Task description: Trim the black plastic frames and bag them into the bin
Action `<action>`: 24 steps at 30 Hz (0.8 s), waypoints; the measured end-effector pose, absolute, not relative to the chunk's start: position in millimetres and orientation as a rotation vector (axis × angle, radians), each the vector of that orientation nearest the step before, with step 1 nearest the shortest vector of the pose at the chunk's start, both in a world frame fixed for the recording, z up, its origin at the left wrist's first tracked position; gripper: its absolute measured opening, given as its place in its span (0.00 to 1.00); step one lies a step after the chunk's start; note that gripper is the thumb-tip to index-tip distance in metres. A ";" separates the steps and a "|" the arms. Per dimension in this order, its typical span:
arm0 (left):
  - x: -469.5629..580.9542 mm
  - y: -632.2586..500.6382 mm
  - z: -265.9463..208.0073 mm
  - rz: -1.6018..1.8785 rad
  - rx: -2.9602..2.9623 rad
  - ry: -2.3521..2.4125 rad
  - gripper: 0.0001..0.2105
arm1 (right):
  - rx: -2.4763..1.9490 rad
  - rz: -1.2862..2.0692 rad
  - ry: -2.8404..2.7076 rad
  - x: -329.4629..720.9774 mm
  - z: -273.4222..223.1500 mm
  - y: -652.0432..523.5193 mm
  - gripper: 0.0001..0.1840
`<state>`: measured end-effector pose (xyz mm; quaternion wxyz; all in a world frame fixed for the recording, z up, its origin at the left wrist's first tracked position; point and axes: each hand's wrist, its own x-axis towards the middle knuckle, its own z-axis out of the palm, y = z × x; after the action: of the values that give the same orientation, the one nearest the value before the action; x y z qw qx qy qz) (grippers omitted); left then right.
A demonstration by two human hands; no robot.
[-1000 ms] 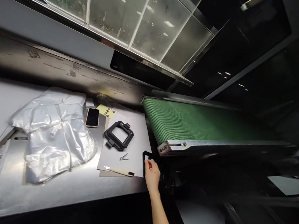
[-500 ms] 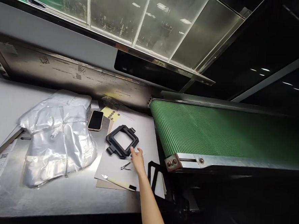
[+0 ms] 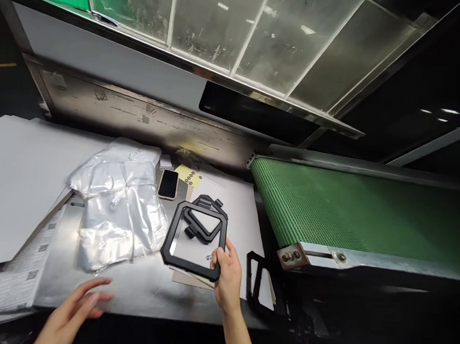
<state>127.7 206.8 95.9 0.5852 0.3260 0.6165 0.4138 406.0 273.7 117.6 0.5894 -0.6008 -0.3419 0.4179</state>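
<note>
A square black plastic frame [image 3: 193,269] is held up by its lower right corner in my right hand [image 3: 228,278], thumb and fingers closed on it. Behind it, on the white sheets [image 3: 246,219], lies another black frame [image 3: 219,206] with clip-like tabs, partly covered by the held one. Through the held frame's opening a bit of the small nippers [image 3: 209,256] shows. The craft knife is mostly hidden. My left hand [image 3: 74,308] is over the table's front edge at the lower left, fingers apart and holding nothing.
Tied clear plastic bags [image 3: 122,212] lie on the metal table [image 3: 136,296]. Behind the sheets are a phone [image 3: 168,184] and a yellow sticker sheet [image 3: 188,175]. More black frames [image 3: 260,283] rest at the right edge, below a green conveyor belt [image 3: 329,199]. Printed labels [image 3: 8,288] lie left.
My right hand has closed on a black frame and lifted it toward me, leaving the tabbed frame on the sheets. My left hand has come into view. The view has shifted left.
</note>
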 end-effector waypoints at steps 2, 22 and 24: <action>139.8 222.0 119.3 0.961 0.768 1.285 0.23 | -1.330 1.121 -0.773 378.5 130.3 250.0 0.30; 90.4 215.1 130.3 0.441 1.279 0.938 0.17 | -1.041 2.375 -0.342 346.7 138.7 181.1 0.17; 88.0 201.4 127.7 0.352 1.323 0.927 0.17 | -1.070 2.444 -0.375 348.2 132.8 177.5 0.16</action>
<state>88.0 201.4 127.7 0.6774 0.5887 0.4124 0.1566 348.2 177.5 132.8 0.2219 -0.3872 -0.1358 0.8845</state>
